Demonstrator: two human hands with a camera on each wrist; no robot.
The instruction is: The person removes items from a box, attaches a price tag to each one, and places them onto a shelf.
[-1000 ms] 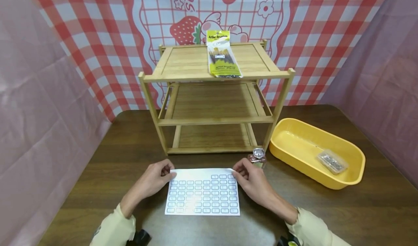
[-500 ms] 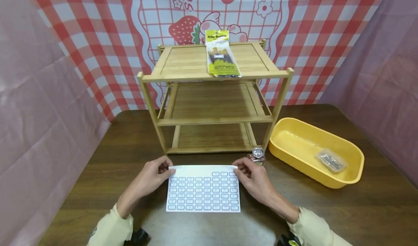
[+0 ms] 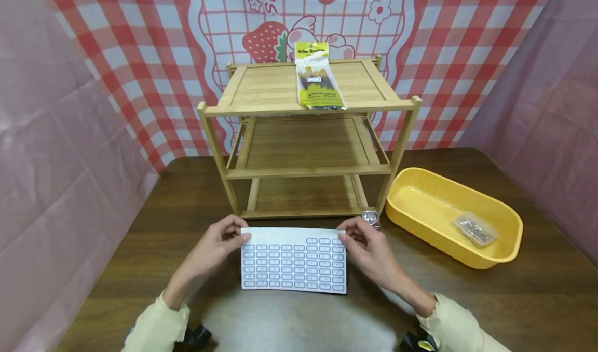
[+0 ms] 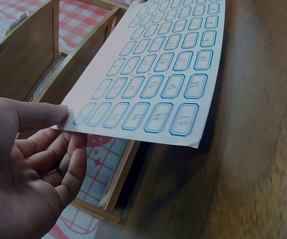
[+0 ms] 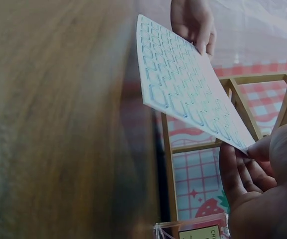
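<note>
- Left hand [image 3: 212, 251] pinches the label sheet [image 3: 294, 262] at its upper left corner
- Right hand [image 3: 371, 251] pinches the upper right corner
- The label sheet is tilted over the bench [image 3: 303, 323], before the wooden rack [image 3: 308, 144]
- Bottle [image 3: 371, 218] just beyond the right hand

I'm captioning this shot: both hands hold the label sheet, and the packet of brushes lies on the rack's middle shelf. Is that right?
Not quite: the head view shows the packet of brushes on the rack's top shelf, not the middle one. The left hand and right hand do hold the label sheet.
</note>
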